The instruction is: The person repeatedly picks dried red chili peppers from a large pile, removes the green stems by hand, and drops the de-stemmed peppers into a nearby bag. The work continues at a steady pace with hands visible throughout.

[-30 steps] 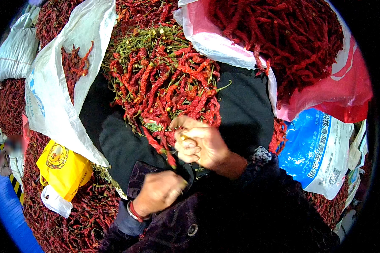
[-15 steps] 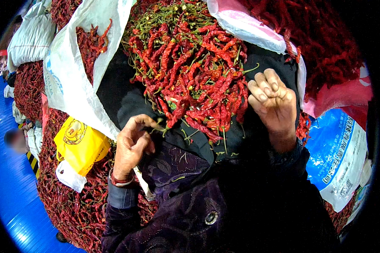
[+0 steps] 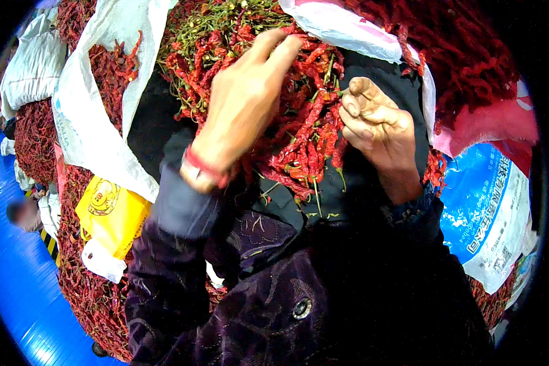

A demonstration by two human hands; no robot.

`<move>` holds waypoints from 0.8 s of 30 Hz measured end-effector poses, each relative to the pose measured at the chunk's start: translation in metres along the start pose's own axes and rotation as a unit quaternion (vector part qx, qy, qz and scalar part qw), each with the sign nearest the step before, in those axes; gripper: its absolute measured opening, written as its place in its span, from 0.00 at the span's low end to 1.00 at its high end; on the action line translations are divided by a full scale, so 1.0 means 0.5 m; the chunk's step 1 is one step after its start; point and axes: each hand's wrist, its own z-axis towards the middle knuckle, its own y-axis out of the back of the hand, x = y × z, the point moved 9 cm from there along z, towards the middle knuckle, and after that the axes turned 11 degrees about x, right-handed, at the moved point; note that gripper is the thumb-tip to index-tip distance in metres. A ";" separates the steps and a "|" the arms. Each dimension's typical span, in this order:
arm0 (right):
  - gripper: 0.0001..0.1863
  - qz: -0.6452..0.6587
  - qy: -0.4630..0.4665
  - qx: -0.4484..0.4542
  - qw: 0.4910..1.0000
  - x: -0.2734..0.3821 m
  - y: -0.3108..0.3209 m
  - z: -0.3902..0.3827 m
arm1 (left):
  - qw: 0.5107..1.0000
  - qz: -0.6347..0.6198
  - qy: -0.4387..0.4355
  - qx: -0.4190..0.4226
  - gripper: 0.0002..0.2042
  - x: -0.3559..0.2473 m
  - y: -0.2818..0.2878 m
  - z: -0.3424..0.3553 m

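Note:
A heap of wrinkled dried red chili peppers (image 3: pixel 308 143) lies on dark cloth across my lap, many with green stems. Over its upper part reaches my left hand (image 3: pixel 247 94), back upward, slightly blurred, fingers stretched out and parted. Its thumb and whatever is under the palm are hidden. At the heap's right edge, my right hand (image 3: pixel 375 116) is closed, palm turned up, fingers curled against the thumb. A chili's green stem end meets these fingertips; whether they grip it is not clear. Loose green stems (image 3: pixel 259 15) are gathered at the heap's far side.
White sacks (image 3: pixel 82 91) and a pink-white sack (image 3: pixel 482 125) flank the heap, with more chilies. To the left, a yellow bag (image 3: pixel 113 210) rests on chilies beside a blue floor (image 3: pixel 18 262). A blue and white sack (image 3: pixel 479 207) lies at right. Another person (image 3: pixel 24 210) is far left.
My left hand has moved from the heap's near left edge up and over it, its fingers stretching out from a pinch. My right hand has shifted slightly left and up, to the chilies' edge.

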 end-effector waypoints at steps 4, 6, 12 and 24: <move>0.15 -0.025 0.012 0.046 0.999 -0.005 -0.007 0.002 | 0.994 0.084 0.049 0.042 0.18 0.064 -0.052 0.017; 0.15 -0.050 -0.001 0.066 0.997 -0.010 -0.015 0.000 | 0.996 0.079 0.046 -0.003 0.12 0.071 -0.020 -0.001; 0.21 -0.309 -0.120 -0.067 0.941 -0.059 -0.038 0.002 | 0.993 0.058 0.069 -0.078 0.12 0.007 0.068 -0.099; 0.08 -0.312 -0.056 -0.064 0.946 -0.136 -0.101 -0.061 | 0.951 -0.235 0.199 0.001 0.10 -0.118 -0.020 -0.236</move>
